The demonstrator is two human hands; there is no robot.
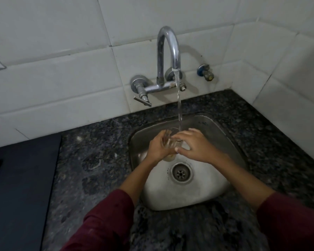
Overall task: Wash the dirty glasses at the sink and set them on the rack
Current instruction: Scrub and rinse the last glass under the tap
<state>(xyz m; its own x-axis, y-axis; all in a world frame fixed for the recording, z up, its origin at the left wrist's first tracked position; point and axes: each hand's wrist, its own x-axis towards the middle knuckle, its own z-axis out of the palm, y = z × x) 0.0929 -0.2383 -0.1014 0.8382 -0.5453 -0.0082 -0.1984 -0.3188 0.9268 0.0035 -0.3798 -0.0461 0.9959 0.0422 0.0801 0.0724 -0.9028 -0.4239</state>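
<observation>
A clear drinking glass (169, 137) is held over the steel sink (212, 127), just left of the running water. My left hand (158, 148) grips its side from the left. My right hand (192, 144) lies over the glass from the right, fingers spread across its rim and wall. The water stream (179, 105) falls from the chrome tap (168, 49) and lands right beside my right fingers. The lower part of the glass is hidden behind my hands. No rack is in view.
The sink has a round drain (181, 173) in its middle. Dark speckled granite counter (98, 160) surrounds it. A black flat slab (22, 187) lies at the left. White wall tiles stand behind, with a small valve (206, 72) right of the tap.
</observation>
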